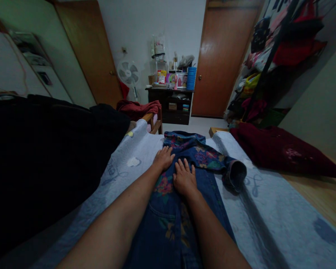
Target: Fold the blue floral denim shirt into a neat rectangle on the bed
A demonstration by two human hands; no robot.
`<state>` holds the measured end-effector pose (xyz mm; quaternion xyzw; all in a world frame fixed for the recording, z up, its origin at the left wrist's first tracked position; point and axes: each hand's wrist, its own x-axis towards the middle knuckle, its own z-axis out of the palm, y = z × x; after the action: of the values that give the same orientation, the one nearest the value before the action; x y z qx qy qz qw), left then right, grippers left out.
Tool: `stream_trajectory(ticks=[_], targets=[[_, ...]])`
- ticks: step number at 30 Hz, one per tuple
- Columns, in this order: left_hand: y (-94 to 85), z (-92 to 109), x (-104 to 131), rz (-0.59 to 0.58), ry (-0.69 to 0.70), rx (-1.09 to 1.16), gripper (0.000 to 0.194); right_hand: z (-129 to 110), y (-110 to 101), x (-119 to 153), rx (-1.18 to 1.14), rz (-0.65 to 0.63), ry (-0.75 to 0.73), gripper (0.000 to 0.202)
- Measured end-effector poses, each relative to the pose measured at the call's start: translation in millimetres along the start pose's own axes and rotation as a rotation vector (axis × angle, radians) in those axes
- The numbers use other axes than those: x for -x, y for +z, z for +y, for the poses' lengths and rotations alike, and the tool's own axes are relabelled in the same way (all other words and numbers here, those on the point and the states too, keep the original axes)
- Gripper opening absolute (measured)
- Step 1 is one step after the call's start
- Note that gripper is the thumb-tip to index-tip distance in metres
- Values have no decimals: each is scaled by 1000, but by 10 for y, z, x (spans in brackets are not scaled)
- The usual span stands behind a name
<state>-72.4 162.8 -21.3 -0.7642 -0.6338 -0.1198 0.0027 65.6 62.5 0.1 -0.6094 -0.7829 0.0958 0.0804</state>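
Pedestal fan (128, 73), white, beside wooden door with round knob (86, 48). Dark low cabinet (169, 102), blue stacked containers (190, 78) on top. Maroon cushion (285, 151), right side. Red cloth (138, 108) over wooden frame (156, 125).

Two hands (164, 157) (184, 177), one floral garment (165, 188), two doors (86, 48) (215, 71), one fan (129, 73)

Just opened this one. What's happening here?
A person has both bare hands, the left and the right, flat on a blue denim garment with a floral print. It lies spread on a pale patterned bed cover, with one sleeve stretched out to the right. Neither hand grips the fabric. A large black cloth item lies to the left, and a dark red one to the right.
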Motion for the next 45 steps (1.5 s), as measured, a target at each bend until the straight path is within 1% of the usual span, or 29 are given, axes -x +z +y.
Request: stream_trajectory(ticks=[3,6,9,11,13,15,18,21,24,27,29,31,35,38,40,41,43,44,45], targets=[[-19,29,-21,25,-67,1,51,-2,2,0,-7,-2,1,59],[-56,98,-76,59,-125,-32,42,-1,16,-5,-11,-4,8,59],[-94,216,-198,43,-201,-61,34,2,28,-10,-12,3,10,59],[-104,295,-284,44,-250,-64,33,5,29,-10,-7,7,10,59],[-89,342,-336,69,-279,-63,35,9,24,-10,-2,9,11,59],[-50,343,-345,125,-297,-55,36,14,16,-10,-10,14,15,57],[30,278,-317,199,-300,-16,35,18,3,-15,-50,41,19,54],[92,207,-306,223,-256,16,35,25,-4,-31,-83,86,27,51],[119,169,-323,212,-204,32,37,50,8,-59,-93,150,44,51],[126,152,-343,163,-172,51,43,94,33,-94,-77,216,58,56],[133,146,-352,126,-167,61,47,122,49,-112,-65,199,59,57],[146,142,-362,99,-174,74,50,135,62,-118,-57,147,57,57],[189,128,-390,44,-199,106,57,116,62,-97,-19,95,74,56],[205,118,-403,22,-210,113,61,108,-33,-110,31,50,59,57],[199,116,-403,16,-207,114,60,131,-169,-182,48,-2,9,56],[191,118,-401,14,-205,116,60,152,-254,-245,47,-32,-13,54],[171,124,-395,11,-204,124,58,209,-427,-426,9,-97,-23,36],[161,128,-392,12,-204,127,57,243,-504,-538,-24,-110,-11,31],[153,132,-390,17,-203,129,57,280,-566,-657,-57,-77,2,31]])
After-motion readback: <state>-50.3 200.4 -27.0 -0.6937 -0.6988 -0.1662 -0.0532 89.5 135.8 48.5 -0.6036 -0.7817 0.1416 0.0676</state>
